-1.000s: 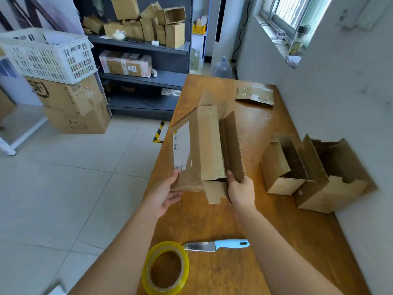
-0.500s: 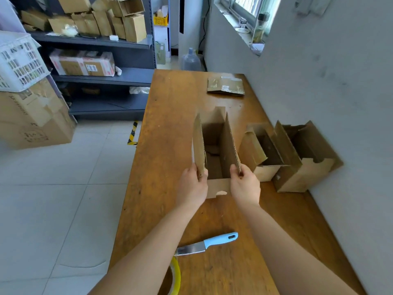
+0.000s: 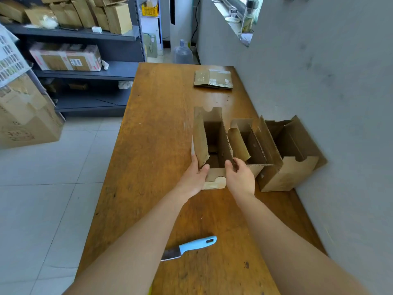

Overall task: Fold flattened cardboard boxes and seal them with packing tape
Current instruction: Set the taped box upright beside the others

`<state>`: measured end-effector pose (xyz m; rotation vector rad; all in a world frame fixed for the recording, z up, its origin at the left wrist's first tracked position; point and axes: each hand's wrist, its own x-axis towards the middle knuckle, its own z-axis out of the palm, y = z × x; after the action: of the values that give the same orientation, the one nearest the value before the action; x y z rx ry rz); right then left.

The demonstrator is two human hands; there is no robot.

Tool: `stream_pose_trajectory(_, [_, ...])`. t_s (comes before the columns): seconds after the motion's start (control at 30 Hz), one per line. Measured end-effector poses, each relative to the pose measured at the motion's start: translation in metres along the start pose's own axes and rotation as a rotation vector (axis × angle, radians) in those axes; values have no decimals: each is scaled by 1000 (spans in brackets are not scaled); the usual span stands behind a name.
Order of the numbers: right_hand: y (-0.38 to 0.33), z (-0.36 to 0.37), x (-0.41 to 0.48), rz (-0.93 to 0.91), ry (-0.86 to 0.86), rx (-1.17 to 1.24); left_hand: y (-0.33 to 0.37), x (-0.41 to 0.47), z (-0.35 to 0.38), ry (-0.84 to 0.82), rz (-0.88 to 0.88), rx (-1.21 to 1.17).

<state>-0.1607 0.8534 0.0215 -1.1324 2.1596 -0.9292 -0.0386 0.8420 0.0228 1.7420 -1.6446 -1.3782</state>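
Hands both on one cardboard box (image 3: 212,135), head view. Left hand (image 3: 194,177) pinches the near end of the box's left top flap, thumb on the inner face and fingers outside. Right hand (image 3: 241,177) pinches the near end of the right flap the same way, thumb inside, fingers curled round the outer side. Both forearms reach in from the bottom edge.

Box stands upright on the desk (image 3: 159,124), mouth up, all four top flaps standing. Near flap sits between the two hands. Interior is dark; only its own folded bottom flaps show.

Second open box (image 3: 246,143) is just right of it, flaps overlapping in this view. Third open box (image 3: 287,173) is right of that, against the grey wall (image 3: 319,81). Both are mouth up with shadowed insides; cannot tell any contents.

Flattened cardboard (image 3: 213,79), with tape on it, lies at the far end of the desk, well apart from the hands. Blue-handled knife (image 3: 191,246) lies on the near desk between the forearms, blade pointing left.

Off the desk:
- Dark shelf rack (image 3: 85,69) carries a taped parcel (image 3: 66,57), with small cartons (image 3: 102,13) on the shelf above.
- Large cartons (image 3: 23,116) are stacked on the floor at left, with a white basket (image 3: 8,58) above them.
- Water jug (image 3: 182,53) stands past the desk's far end.
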Motion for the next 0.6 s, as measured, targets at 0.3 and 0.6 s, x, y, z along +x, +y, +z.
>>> stream_pose_trajectory(0.3, [20,-4,-36,10,157,146,-15,-21,-21,110,28,68])
stream_pose_trajectory(0.6, [38,57,-114,-21,-166,-192,-100,-85,-91,236,75,453])
